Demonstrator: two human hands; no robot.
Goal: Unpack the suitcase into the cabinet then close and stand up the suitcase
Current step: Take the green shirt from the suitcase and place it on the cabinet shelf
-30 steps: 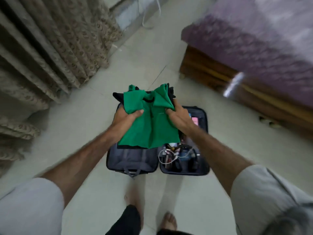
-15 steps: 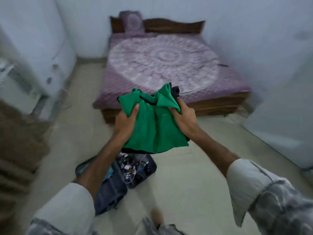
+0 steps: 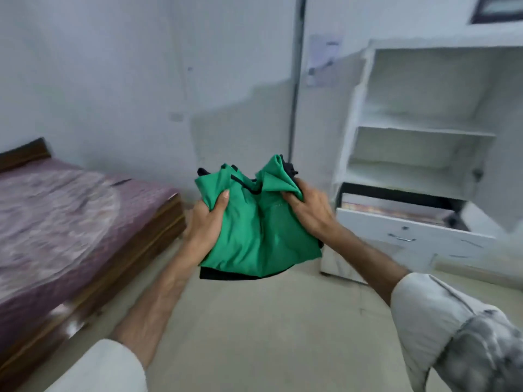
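Note:
I hold a stack of folded clothes in front of me, a green garment on top and dark ones beneath. My left hand grips its left edge, thumb on top. My right hand grips the right edge. The white cabinet stands ahead on the right, with open shelves and a pulled-out lower drawer. The suitcase is out of view.
A bed with a purple cover and wooden frame fills the left side. Pale floor stretches between the bed and the cabinet. A vertical pipe runs down the white wall behind.
The view has swung right, away from the suitcase and past the bed, so the cabinet now shows. Both hands keep the same grip on the clothes.

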